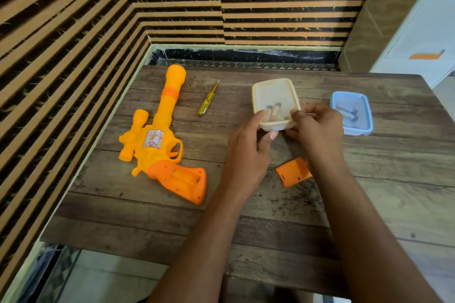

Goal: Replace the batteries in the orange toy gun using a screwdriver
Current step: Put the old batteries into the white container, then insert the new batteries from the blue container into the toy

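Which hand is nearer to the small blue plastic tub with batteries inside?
Right. The right hand grips the cream translucent container just left of the small blue plastic tub, almost reaching its rim. The left hand holds the container's opposite side, farther away.

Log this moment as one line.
both hands grip cream box | batteries inside | toy gun compartment open | cover, screwdriver on table
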